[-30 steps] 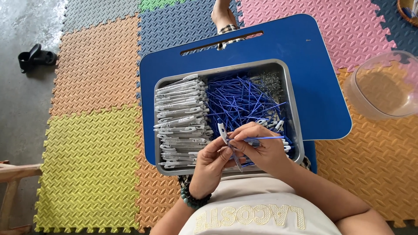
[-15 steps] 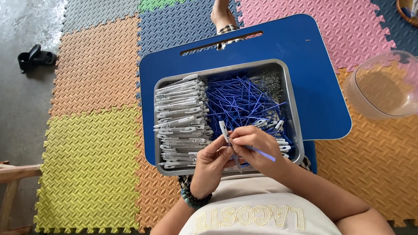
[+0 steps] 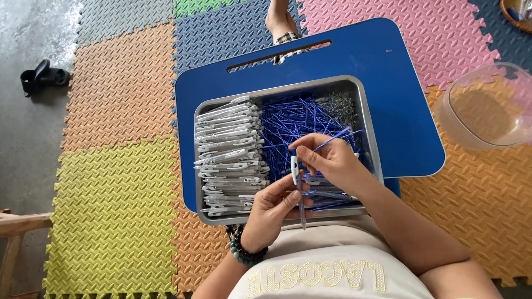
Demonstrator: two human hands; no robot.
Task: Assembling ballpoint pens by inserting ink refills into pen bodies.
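- Pinching a white pen barrel (image 3: 295, 176) upright over the metal tray's (image 3: 363, 105) near edge, the left hand (image 3: 272, 207) grips it.
- The right hand (image 3: 328, 159) grasps a blue refill (image 3: 331, 138) just beside the barrel's top.
- Finished pens (image 3: 230, 149) fill the tray's left side.

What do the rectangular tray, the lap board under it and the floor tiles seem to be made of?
The rectangular grey tray looks like metal with a dull brushed finish: thin rolled rim, soft sheen. The blue lap board seems to be moulded plastic, smooth and semi-gloss, with a cut handle slot. The coloured interlocking floor tiles look like soft foam, matte, with an embossed pattern and jigsaw edges.
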